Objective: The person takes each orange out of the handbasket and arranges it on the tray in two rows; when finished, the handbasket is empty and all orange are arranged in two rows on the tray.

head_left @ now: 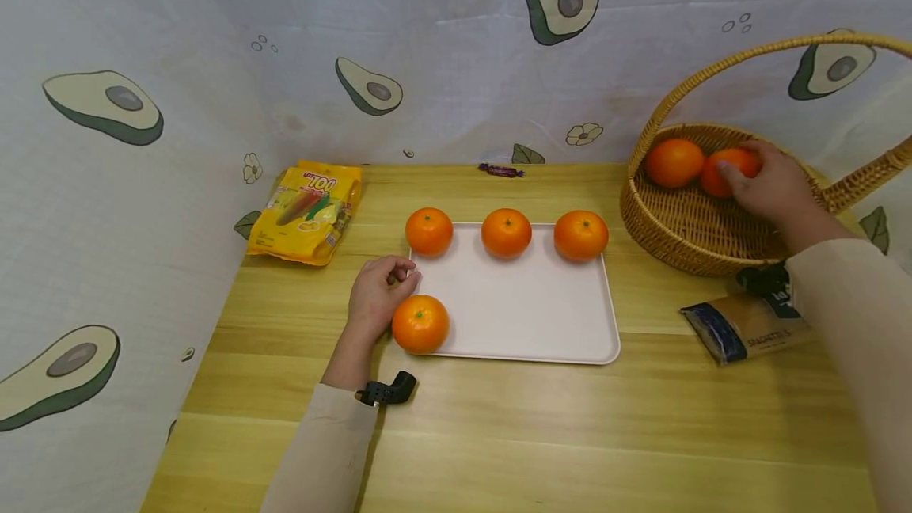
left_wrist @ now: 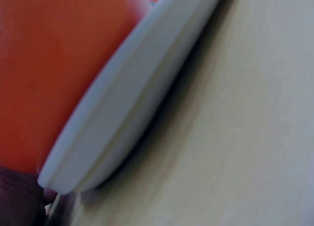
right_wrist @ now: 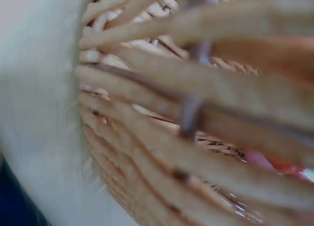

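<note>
Inside the wicker basket (head_left: 687, 240) at the right, my right hand (head_left: 777, 184) grips an orange (head_left: 720, 172), thumb on its near side. Another orange (head_left: 673, 163) lies just left of it. My left hand (head_left: 378, 295) rests by the left edge of a white tray (head_left: 527, 307), fingers loosely curled and holding nothing. An orange (head_left: 420, 324) sits at the tray's near left corner, close to that hand; it looms large beside the tray rim (left_wrist: 113, 103) in the left wrist view. Along the far edge are three oranges: left (head_left: 429, 232), middle (head_left: 506, 233) and right (head_left: 581, 236).
A yellow snack bag (head_left: 306, 212) lies at the back left, and a small purple-wrapped candy (head_left: 501, 170) near the back edge. The spaghetti packet (head_left: 748, 327) is partly under the right sleeve. The basket's tall handle (head_left: 712, 70) arches over the right arm. Wicker strands (right_wrist: 162, 88) fill the right wrist view.
</note>
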Action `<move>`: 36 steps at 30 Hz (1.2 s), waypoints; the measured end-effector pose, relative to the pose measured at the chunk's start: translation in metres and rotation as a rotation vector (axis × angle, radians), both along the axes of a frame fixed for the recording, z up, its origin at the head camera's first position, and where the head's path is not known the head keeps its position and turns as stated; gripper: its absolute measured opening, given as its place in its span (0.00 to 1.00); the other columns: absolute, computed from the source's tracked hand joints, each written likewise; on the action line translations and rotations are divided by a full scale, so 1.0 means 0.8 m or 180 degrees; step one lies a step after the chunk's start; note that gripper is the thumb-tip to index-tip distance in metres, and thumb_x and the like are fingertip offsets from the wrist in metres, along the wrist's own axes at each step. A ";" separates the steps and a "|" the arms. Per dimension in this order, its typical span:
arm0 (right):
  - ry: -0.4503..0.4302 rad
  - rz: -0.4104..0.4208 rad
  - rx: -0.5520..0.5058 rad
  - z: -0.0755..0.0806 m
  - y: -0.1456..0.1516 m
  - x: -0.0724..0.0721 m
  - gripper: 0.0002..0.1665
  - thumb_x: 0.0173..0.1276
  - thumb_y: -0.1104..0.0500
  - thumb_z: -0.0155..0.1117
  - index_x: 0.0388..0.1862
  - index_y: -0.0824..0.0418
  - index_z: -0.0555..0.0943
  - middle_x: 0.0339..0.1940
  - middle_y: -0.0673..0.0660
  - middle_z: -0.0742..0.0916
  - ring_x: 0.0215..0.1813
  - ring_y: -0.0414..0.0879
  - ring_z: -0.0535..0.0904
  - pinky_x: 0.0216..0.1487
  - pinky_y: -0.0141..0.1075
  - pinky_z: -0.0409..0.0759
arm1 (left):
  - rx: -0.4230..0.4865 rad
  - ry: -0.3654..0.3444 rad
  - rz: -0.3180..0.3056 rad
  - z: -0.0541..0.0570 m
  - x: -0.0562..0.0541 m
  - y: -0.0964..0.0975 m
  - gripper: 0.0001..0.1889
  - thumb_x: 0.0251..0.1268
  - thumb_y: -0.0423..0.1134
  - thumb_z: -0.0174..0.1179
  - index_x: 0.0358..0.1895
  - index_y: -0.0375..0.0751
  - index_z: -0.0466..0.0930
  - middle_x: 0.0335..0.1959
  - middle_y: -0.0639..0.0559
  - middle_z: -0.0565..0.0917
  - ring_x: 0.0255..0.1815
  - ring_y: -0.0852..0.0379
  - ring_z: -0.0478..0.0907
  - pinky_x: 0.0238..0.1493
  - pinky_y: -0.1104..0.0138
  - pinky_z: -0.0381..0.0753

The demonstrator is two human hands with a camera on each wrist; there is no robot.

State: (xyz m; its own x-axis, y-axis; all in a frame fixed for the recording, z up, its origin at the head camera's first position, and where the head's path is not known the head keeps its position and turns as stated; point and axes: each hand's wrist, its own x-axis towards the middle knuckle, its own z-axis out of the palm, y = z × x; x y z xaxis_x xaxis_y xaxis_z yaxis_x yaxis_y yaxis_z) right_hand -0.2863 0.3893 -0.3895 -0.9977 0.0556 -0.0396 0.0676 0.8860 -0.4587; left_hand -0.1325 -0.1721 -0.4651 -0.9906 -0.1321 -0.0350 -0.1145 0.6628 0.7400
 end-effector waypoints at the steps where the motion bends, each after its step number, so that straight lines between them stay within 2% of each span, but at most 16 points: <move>1: -0.0020 -0.0039 -0.0036 0.000 0.001 0.001 0.47 0.80 0.39 0.40 0.81 0.72 0.47 0.71 0.87 0.62 0.65 0.82 0.61 0.64 0.73 0.61 | 0.0001 0.0001 -0.0003 0.000 0.000 0.000 0.09 0.68 0.46 0.68 0.46 0.47 0.85 0.37 0.52 0.81 0.45 0.52 0.72 0.47 0.62 0.70; 6: -0.0059 -0.0218 -0.0170 0.003 0.001 0.006 0.48 0.79 0.38 0.41 0.83 0.68 0.46 0.75 0.84 0.59 0.68 0.81 0.59 0.66 0.72 0.60 | -0.0024 0.0012 0.0007 -0.002 0.000 0.000 0.09 0.68 0.46 0.67 0.46 0.48 0.85 0.37 0.52 0.81 0.45 0.52 0.72 0.47 0.63 0.70; 16: 0.0159 -0.0158 -0.0359 0.023 -0.013 0.023 0.47 0.77 0.40 0.46 0.83 0.65 0.48 0.73 0.85 0.58 0.64 0.81 0.62 0.58 0.73 0.64 | -0.0041 0.0031 -0.0023 0.000 0.001 0.000 0.10 0.68 0.46 0.67 0.47 0.48 0.85 0.37 0.52 0.81 0.45 0.52 0.72 0.47 0.62 0.70; 24: 0.0335 -0.0198 -0.0471 0.040 -0.037 0.045 0.47 0.76 0.41 0.51 0.84 0.61 0.50 0.78 0.78 0.57 0.69 0.78 0.61 0.64 0.71 0.63 | -0.0035 0.0047 -0.0056 -0.001 0.000 0.000 0.11 0.68 0.47 0.67 0.47 0.47 0.85 0.37 0.51 0.81 0.45 0.52 0.72 0.48 0.63 0.71; 26: 0.0375 -0.0185 -0.0471 0.045 -0.042 0.051 0.46 0.76 0.41 0.52 0.84 0.60 0.51 0.79 0.77 0.58 0.67 0.76 0.62 0.62 0.60 0.70 | -0.0017 0.0051 -0.0059 -0.002 0.000 0.000 0.11 0.68 0.47 0.67 0.47 0.47 0.85 0.38 0.51 0.81 0.45 0.52 0.72 0.48 0.63 0.71; 28: 0.0418 -0.0164 -0.0473 0.050 -0.047 0.058 0.46 0.76 0.42 0.53 0.84 0.59 0.52 0.79 0.75 0.58 0.62 0.71 0.66 0.55 0.41 0.75 | -0.0007 0.0046 -0.0059 -0.002 0.001 0.000 0.11 0.68 0.47 0.67 0.47 0.47 0.85 0.38 0.51 0.81 0.45 0.52 0.72 0.48 0.62 0.71; 29: 0.0443 -0.0145 -0.0469 0.053 -0.050 0.061 0.46 0.76 0.42 0.54 0.84 0.59 0.52 0.79 0.75 0.59 0.59 0.66 0.67 0.49 0.32 0.73 | -0.0005 0.0047 -0.0058 -0.002 0.001 -0.001 0.11 0.68 0.47 0.67 0.47 0.47 0.85 0.38 0.52 0.81 0.45 0.52 0.72 0.48 0.63 0.71; 31: 0.0507 -0.0084 -0.0494 0.057 -0.054 0.069 0.45 0.75 0.44 0.57 0.83 0.59 0.54 0.78 0.74 0.60 0.53 0.55 0.69 0.38 0.21 0.64 | -0.0013 0.0053 -0.0061 -0.002 0.001 -0.001 0.11 0.68 0.47 0.67 0.47 0.47 0.85 0.38 0.52 0.81 0.45 0.52 0.72 0.48 0.63 0.71; 32: 0.0536 -0.0054 -0.0518 0.059 -0.057 0.073 0.45 0.75 0.45 0.58 0.83 0.59 0.55 0.77 0.74 0.60 0.51 0.50 0.68 0.35 0.18 0.61 | -0.0013 0.0056 -0.0063 -0.002 0.001 -0.001 0.11 0.68 0.47 0.67 0.47 0.47 0.85 0.37 0.51 0.81 0.45 0.52 0.72 0.48 0.63 0.71; 35: 0.0617 0.0027 -0.0540 0.064 -0.065 0.085 0.45 0.73 0.47 0.62 0.82 0.59 0.57 0.76 0.73 0.62 0.50 0.44 0.66 0.36 0.15 0.61 | -0.0015 0.0076 -0.0065 -0.003 0.001 -0.002 0.10 0.68 0.47 0.67 0.46 0.47 0.85 0.37 0.51 0.81 0.45 0.52 0.72 0.48 0.63 0.71; 36: 0.0636 0.0055 -0.0541 0.065 -0.068 0.089 0.44 0.73 0.47 0.62 0.81 0.59 0.58 0.75 0.73 0.63 0.52 0.46 0.68 0.36 0.14 0.61 | -0.0013 0.0077 -0.0066 -0.004 0.000 -0.002 0.10 0.68 0.47 0.67 0.46 0.47 0.85 0.37 0.51 0.81 0.45 0.52 0.72 0.48 0.62 0.71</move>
